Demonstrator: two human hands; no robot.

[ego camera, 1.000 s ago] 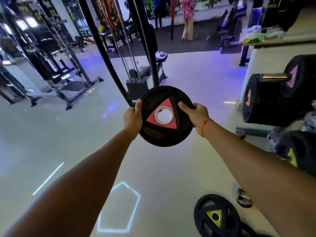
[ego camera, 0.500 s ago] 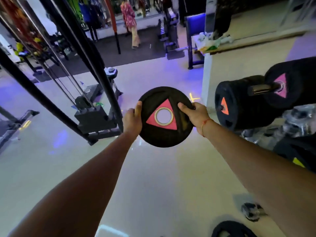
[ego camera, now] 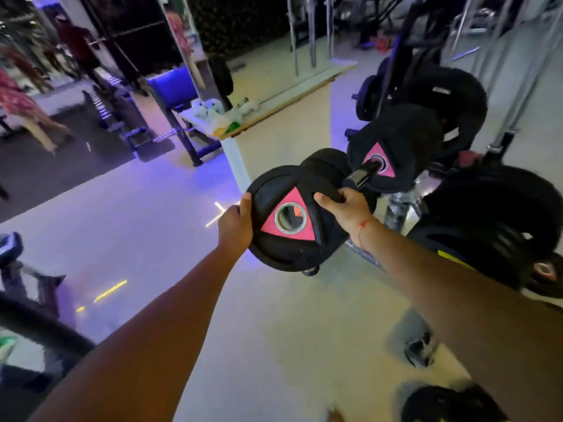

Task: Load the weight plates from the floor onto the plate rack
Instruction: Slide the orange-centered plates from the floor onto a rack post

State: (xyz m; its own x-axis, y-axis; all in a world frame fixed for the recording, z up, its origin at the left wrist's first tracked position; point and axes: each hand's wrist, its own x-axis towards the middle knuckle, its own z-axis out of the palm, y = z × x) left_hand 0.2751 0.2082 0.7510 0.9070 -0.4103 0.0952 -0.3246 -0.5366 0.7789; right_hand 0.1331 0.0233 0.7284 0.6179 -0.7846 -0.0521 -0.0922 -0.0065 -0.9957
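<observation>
Since a moment ago, both hands have carried the weight plate [ego camera: 289, 219] up to the plate rack [ego camera: 405, 159], just before its peg [ego camera: 361, 175]. Left hand [ego camera: 236, 226] and right hand [ego camera: 347, 208] grip opposite rims. No writing is readable. Another plate [ego camera: 451, 405] lies on the floor.

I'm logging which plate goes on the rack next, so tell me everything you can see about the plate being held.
The held weight plate is a round black disc, rubbery-looking, with a pink triangle around a metal-ringed centre hole and raised ribs across its face. It is off the floor, face toward the camera, in front of another black plate. The left hand grips its left rim and the right hand its upper right edge. It sits just left of the rack peg, not yet on it.
</observation>
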